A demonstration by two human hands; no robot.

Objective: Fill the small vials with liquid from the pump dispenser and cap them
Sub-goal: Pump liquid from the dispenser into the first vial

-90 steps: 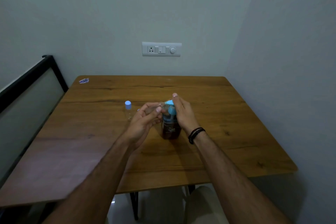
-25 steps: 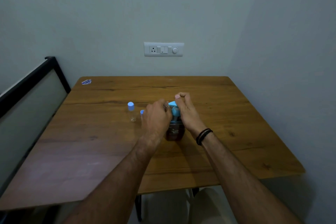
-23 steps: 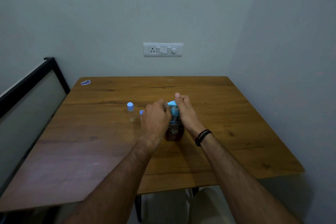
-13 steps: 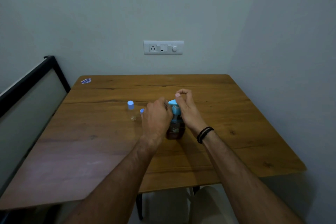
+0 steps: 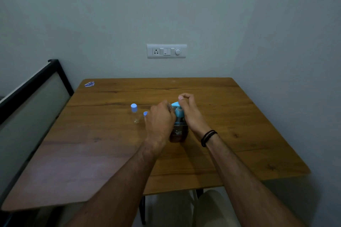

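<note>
I kept my left hand (image 5: pixel 160 120) curled round a vial, barely visible, at the pump dispenser (image 5: pixel 178 125) spout to catch liquid. My right hand (image 5: pixel 190 110), fingers curled, pressed the pump head; 1 capped vial (image 5: pixel 135 114) waited beside.

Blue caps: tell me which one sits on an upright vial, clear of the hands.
The far-left cap: it tops the upright clear vial. The other cap peeks out at the left hand's edge.

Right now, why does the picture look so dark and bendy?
Head view: dim room light, so the table looks dull, with a pale purplish sheen on its near left. The wide lens bows the edges. The clear vial barely shows.
</note>
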